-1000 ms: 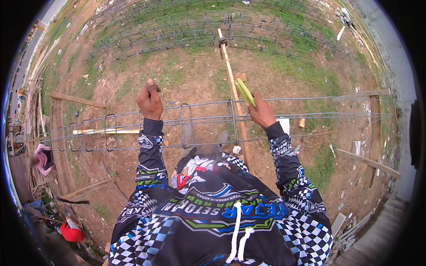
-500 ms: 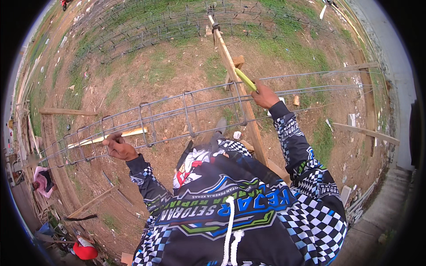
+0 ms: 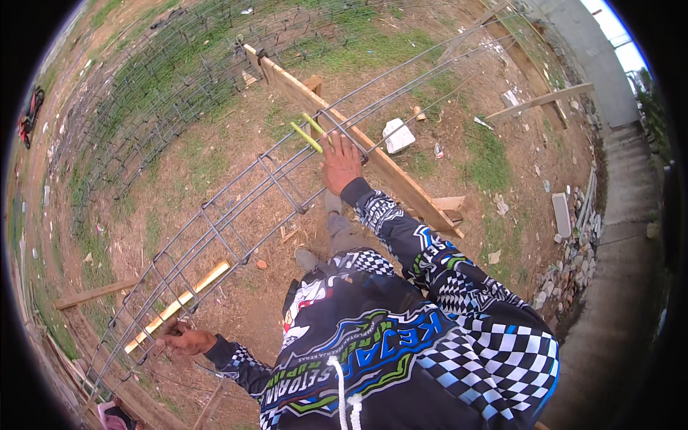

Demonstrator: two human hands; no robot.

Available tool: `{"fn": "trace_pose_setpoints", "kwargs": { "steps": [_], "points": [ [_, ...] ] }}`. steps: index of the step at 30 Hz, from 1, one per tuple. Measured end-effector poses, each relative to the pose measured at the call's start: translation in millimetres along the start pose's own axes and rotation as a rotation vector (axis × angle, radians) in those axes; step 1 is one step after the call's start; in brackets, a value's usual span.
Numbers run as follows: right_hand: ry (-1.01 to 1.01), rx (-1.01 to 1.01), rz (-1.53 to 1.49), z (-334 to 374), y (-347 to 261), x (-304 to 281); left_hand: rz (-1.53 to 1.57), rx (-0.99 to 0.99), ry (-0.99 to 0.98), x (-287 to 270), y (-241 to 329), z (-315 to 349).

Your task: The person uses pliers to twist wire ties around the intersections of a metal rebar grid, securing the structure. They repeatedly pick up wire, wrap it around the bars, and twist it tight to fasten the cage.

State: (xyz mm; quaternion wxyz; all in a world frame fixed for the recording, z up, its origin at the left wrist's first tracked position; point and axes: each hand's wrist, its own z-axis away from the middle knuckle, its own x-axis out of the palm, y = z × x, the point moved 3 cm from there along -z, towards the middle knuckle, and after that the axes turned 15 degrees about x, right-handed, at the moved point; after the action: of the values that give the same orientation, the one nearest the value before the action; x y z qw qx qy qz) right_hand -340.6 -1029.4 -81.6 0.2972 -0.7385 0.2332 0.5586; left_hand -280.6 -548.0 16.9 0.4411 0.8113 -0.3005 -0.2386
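A long steel rebar cage [image 3: 276, 170], made of bars with square stirrups, runs on a slant from lower left to upper right. My right hand [image 3: 340, 163] lies over it beside a stirrup, close to the wooden plank. Two yellow-green handles of pincers [image 3: 308, 136] stick out from under that hand; the tool's head is hidden. Farther down the cage on the left, my left hand [image 3: 185, 338] has its fingers curled beside the near bars. What those fingers hold, if anything, I cannot make out.
An upright-edged wooden plank [image 3: 387, 165] crosses beneath the cage. Loose timber [image 3: 179, 304] lies below the cage's left part. More rebar cages [image 3: 165, 93] spread over the grass. A white block [image 3: 398, 135] sits right of the plank, and rubble [image 3: 566, 276] lines a concrete strip.
The view has turned, so the cage slants more steeply. My right hand has come from the right of the plank to its left, with the pincers. My left hand stays by the cage's left part.
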Motion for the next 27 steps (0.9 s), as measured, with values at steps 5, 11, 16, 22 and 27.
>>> {"fn": "trace_pose_setpoints", "kwargs": {
  "steps": [5,11,16,22,27],
  "points": [
    [-0.477,0.063,-0.472,43.5,-48.7,-90.1,0.358,0.374,-0.432,47.5,47.5,53.5],
    [-1.132,0.402,-1.854,113.8,-84.2,-106.4,1.15,0.264,-1.103,92.7,158.6,164.2],
    [-0.657,0.616,-1.937,115.2,-23.4,-118.5,1.222,-0.518,-1.064,110.7,147.1,206.1],
    [-0.543,0.923,-1.525,173.6,-0.1,-103.2,0.688,-0.094,-1.513,135.0,137.8,246.1],
    [-0.521,1.181,-1.669,180.7,38.7,-91.2,0.617,-0.191,-1.686,154.4,120.8,301.6]
  ]
}}
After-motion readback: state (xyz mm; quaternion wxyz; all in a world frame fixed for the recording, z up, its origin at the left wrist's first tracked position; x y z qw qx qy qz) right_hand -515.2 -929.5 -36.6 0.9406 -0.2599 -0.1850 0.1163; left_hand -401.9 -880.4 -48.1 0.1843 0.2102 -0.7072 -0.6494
